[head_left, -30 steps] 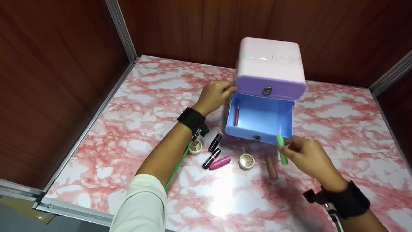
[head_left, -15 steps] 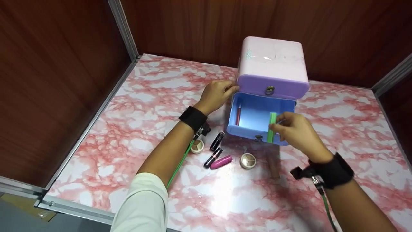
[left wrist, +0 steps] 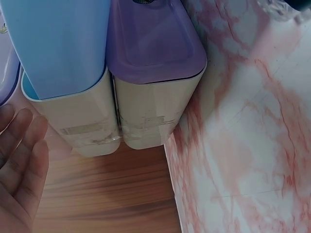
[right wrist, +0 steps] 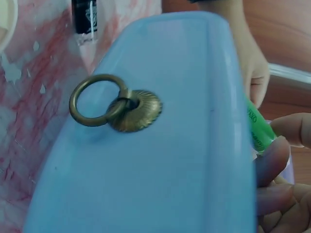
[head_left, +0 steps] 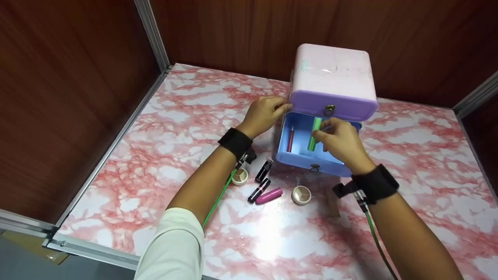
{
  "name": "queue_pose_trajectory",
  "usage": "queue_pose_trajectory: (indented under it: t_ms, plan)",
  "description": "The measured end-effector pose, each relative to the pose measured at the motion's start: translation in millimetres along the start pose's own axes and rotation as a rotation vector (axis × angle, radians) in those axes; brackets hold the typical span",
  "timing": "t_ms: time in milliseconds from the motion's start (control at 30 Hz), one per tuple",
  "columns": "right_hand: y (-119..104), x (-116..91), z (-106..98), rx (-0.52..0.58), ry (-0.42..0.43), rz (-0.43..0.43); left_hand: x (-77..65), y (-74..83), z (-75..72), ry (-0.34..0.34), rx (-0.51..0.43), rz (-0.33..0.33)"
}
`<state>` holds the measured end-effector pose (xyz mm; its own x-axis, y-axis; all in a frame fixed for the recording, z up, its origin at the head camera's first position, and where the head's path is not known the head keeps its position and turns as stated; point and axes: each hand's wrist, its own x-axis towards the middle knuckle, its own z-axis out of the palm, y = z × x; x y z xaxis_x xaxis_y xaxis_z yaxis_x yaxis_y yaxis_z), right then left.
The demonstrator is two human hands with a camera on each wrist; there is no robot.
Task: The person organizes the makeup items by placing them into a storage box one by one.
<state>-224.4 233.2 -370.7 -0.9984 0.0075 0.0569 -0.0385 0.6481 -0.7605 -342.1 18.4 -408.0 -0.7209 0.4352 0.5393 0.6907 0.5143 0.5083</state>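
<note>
My right hand (head_left: 343, 144) pinches a slim green tube (head_left: 314, 134) between thumb and fingers, over the pulled-out blue drawer (head_left: 293, 158). Dark lettering shows on the green tube (right wrist: 260, 128) in the right wrist view. Along the drawer's left wall lies a dark red slender tube (head_left: 290, 140). My left hand (head_left: 261, 114) is at the left side of the pink-topped drawer box (head_left: 336, 70), fingertips right at the corner of its purple upper drawer (head_left: 315, 102). In the left wrist view, the left hand's fingers (left wrist: 22, 141) are extended beside the box.
In front of the drawer lie two black tubes (head_left: 264, 170), a pink tube (head_left: 269, 195), two round three-colour palettes (head_left: 301, 195) and a brownish tube (head_left: 333, 206). A brass ring pull (right wrist: 99, 99) sticks out from the drawer front. Dark wood panels (head_left: 249, 35) enclose the table.
My right hand has carried the green tube leftward and away from me, from in front of the drawer to over its inside. The left hand has stayed at the box's corner.
</note>
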Motion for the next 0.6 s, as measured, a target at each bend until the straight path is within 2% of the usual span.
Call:
queue_pose_trajectory:
  t_ms: [300,600]
  plan:
    - [6,18,19,-0.232,-0.140,0.008,-1.8,0.0,-0.3,0.002,0.006,0.000]
    - [1,28,29,-0.398,-0.220,-0.009,-0.9,-0.6,1.2,-0.003,-0.013,-0.006]
